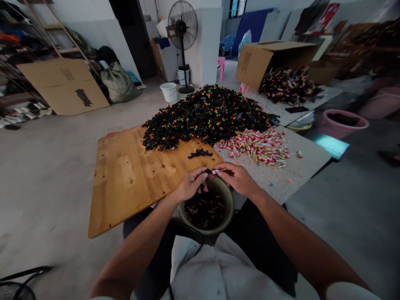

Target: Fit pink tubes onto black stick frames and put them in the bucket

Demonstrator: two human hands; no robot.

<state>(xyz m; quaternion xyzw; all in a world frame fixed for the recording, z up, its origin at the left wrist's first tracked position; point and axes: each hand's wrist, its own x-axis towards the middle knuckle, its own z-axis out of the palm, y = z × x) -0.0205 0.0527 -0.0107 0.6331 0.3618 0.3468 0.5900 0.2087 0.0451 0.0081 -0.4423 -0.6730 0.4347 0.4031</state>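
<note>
Over the bucket's far rim, my left hand [192,184] is closed on a small black plastic piece [208,171]. My right hand [237,178] pinches a small pink patterned tube [215,171], whose end meets the black piece. Below both hands is a round bucket [230,208] between my legs, holding many black pieces with pinkish parts. A few loose black pieces [200,153] lie just beyond my hands on the wooden board [115,175]. Farther back rises a large heap of black pieces [212,112] with orange and green tips. To its right spreads a pile of pink tubes [259,146].
The piles rest on the board and a speckled tabletop [300,166]. A tipped cardboard box [254,62] spills more pieces at the back right. A pink tub [343,125] stands at right. A standing fan [183,41] and white bucket [168,92] are behind.
</note>
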